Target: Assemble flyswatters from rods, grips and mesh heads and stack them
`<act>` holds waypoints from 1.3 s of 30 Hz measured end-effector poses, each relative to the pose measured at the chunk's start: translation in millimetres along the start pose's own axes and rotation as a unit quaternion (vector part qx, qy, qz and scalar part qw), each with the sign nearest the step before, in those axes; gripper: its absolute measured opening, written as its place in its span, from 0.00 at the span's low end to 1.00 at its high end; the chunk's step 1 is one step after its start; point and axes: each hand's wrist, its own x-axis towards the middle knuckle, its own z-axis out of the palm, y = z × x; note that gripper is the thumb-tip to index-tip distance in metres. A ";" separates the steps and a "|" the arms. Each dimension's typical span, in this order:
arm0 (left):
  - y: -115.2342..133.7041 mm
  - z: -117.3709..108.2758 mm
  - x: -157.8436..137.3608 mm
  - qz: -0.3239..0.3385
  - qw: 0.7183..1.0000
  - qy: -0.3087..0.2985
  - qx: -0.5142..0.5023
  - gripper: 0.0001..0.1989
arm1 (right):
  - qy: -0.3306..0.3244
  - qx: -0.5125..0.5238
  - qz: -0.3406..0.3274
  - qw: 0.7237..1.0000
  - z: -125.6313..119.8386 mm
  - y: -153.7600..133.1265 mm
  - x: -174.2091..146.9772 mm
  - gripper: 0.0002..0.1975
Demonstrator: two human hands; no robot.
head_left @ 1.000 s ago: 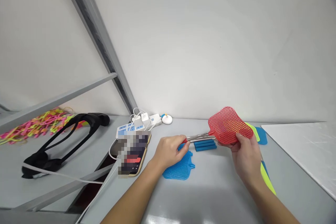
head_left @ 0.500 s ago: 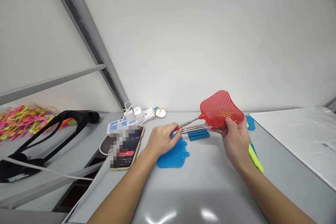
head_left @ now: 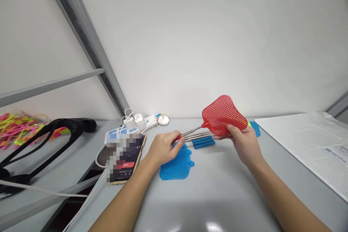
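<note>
Between my two hands is a red fly swatter (head_left: 223,114) with a perforated head and a metal rod. My left hand (head_left: 165,147) is closed around its red handle end, where the fingers hide most of the grip. My right hand (head_left: 243,141) pinches the lower right edge of the red head, thumb on top. Below the red swatter several thin metal rods (head_left: 198,136) run between the hands; how they are held is partly hidden. Blue perforated swatter heads (head_left: 176,163) lie on the table under my left hand. Blue handle tubes (head_left: 203,142) lie side by side behind the rods.
A phone (head_left: 129,159) and a power strip (head_left: 122,132) with white plugs and cables lie at left. Beyond a grey metal frame (head_left: 89,40) are a black strap-like object (head_left: 73,130) and colourful plastic pieces (head_left: 24,127). A white wrapped panel (head_left: 301,134) lies at right.
The view has shifted slightly. Both hands keep their hold on the red swatter, which has tilted a little. The yellow-green handle beside my right forearm is now hidden.
</note>
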 end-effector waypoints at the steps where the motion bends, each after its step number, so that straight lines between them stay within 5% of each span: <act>1: -0.2 0.3 -0.2 0.000 1.000 0.000 -0.001 0.13 | -0.001 -0.004 0.000 1.000 -0.1 0.1 0.3 0.14; 23: 3.1 5.3 0.6 0.022 0.999 -0.012 0.030 0.14 | 0.035 0.101 0.058 0.993 8.3 4.6 2.9 0.07; 39: 5.4 3.5 0.4 0.012 1.000 -0.002 0.025 0.14 | 0.043 0.100 0.025 0.994 9.0 4.3 1.2 0.07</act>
